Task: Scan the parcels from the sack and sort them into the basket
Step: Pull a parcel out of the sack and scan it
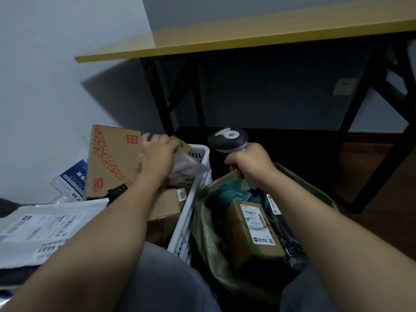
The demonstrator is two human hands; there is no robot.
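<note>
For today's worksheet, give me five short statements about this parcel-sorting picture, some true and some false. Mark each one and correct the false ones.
1. The right hand grips a handheld scanner. True.
2. The basket is black. False: it is white.
3. A labelled cardboard box lies in the green sack. True.
4. The left hand reaches into the green sack. False: it is over the basket, holding a pale wrapped parcel.
5. The table has a yellow top. True.
</note>
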